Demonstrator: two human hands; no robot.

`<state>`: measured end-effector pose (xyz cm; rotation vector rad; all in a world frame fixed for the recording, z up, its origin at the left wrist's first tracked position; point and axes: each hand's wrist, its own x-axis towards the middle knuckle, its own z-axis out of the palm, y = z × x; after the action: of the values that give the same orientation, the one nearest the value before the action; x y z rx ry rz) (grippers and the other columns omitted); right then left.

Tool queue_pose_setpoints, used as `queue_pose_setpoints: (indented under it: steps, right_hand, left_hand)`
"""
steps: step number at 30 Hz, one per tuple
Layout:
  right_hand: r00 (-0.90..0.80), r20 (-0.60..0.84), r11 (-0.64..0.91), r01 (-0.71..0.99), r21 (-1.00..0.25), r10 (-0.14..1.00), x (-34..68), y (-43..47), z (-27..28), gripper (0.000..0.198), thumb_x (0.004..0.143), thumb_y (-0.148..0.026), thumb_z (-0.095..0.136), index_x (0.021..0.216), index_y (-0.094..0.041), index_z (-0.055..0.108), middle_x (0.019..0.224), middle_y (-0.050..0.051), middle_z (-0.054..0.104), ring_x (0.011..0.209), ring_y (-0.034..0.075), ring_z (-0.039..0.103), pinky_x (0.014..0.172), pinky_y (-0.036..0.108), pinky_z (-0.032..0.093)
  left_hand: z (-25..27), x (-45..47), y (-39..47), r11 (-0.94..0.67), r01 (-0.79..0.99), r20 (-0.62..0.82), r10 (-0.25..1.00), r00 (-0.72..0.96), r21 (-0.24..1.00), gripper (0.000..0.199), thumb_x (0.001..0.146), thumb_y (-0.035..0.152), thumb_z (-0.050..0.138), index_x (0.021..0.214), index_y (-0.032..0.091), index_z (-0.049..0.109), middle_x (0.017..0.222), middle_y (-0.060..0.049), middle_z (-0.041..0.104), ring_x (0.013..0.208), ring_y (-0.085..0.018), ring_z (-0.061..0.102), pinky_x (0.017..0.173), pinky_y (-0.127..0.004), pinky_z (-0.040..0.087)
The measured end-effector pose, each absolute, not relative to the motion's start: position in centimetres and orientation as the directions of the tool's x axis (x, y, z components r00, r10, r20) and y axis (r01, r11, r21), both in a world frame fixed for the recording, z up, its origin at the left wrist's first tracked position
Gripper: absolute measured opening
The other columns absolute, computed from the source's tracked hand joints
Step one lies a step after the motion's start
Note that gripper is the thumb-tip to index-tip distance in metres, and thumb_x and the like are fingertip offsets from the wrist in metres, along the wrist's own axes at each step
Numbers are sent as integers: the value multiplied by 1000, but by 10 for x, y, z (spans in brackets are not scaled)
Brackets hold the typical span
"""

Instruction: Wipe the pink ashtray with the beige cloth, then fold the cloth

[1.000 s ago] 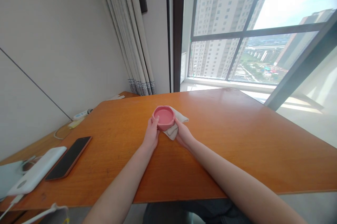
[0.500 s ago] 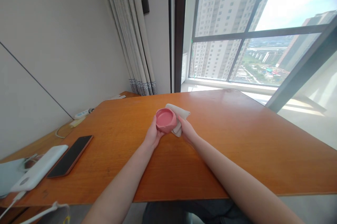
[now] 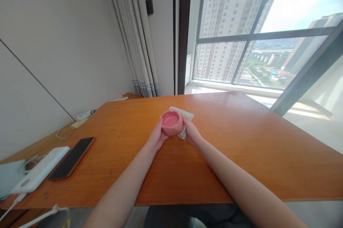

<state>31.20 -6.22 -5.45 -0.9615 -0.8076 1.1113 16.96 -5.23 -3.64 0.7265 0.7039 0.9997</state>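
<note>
A round, faceted pink ashtray (image 3: 172,122) with a shallow hollow is held above the middle of the table, its hollow tilted toward me. My left hand (image 3: 157,136) is closed around its left side and underside, thumb at the rim. In my right hand (image 3: 191,131) is a whitish cloth (image 3: 184,113), pressed against the ashtray's right side. Part of the cloth sticks out behind the ashtray, and a corner hangs below. The right fingertips are partly hidden by cloth and ashtray.
On the wooden table (image 3: 241,156), a dark phone (image 3: 71,158) lies at the left beside a white power bank (image 3: 41,169) with a cable plugged in. A power strip (image 3: 83,115) sits by the wall. A curtain (image 3: 134,35) and large window are beyond the far edge.
The ashtray has shifted slightly right and turned a little in my left hand. My right hand with the cloth has moved slightly along its right side.
</note>
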Motion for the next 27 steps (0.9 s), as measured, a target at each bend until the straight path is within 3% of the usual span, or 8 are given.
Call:
queue_pose_setpoints:
  steps: [4, 8, 13, 18, 21, 27]
  right_hand:
    - [201, 57, 137, -406, -904, 978, 307, -64, -52, 43, 78, -46, 58, 114, -24, 59, 119, 3, 62, 112, 18, 56, 91, 29, 48]
    - [277, -26, 98, -423, -901, 960, 317, -59, -56, 43, 78, -51, 55, 108, -21, 61, 107, 5, 68, 104, 20, 61, 83, 30, 51]
    - [197, -130, -17, -493, -870, 972, 324, -53, -64, 42, 78, -54, 52, 96, -18, 64, 96, 8, 71, 93, 22, 65, 72, 31, 55]
    - [257, 6, 142, -516, -845, 966, 313, -52, -67, 41, 78, -49, 52, 107, -20, 61, 118, 6, 63, 112, 21, 57, 88, 32, 50]
    - [301, 20, 176, -501, -847, 953, 315, -52, -67, 41, 77, -46, 54, 108, -19, 61, 118, 4, 63, 115, 21, 54, 93, 32, 46]
    - [241, -53, 66, -457, -887, 969, 326, -53, -59, 36, 77, -48, 54, 96, -20, 65, 107, 4, 68, 106, 22, 60, 85, 31, 51]
  left_hand:
    - [-40, 171, -49, 237, -521, -121, 962, 246, 820, 48, 79, 48, 59, 120, 26, 48, 117, -6, 60, 91, -14, 62, 77, -28, 52]
    - [-41, 167, -49, 394, -364, -245, 886, 393, 844, 56, 79, 59, 50, 118, 19, 50, 100, -12, 66, 79, -16, 65, 71, -29, 51]
    - [-39, 165, -52, 440, -301, -244, 822, 515, 846, 45, 81, 48, 56, 112, 16, 56, 105, -15, 65, 84, -19, 65, 71, -27, 52]
    - [-41, 171, -55, 328, -452, -130, 901, 415, 830, 45, 77, 36, 65, 116, 22, 48, 116, -11, 60, 92, -18, 64, 85, -34, 50]
    - [-44, 171, -55, 268, -437, -99, 923, 372, 858, 47, 72, 29, 71, 113, 23, 48, 118, -9, 59, 98, -17, 62, 90, -33, 47]
    - [-37, 162, -53, 424, -295, -205, 804, 559, 856, 51, 81, 53, 51, 115, 16, 56, 113, -16, 62, 97, -23, 63, 81, -32, 50]
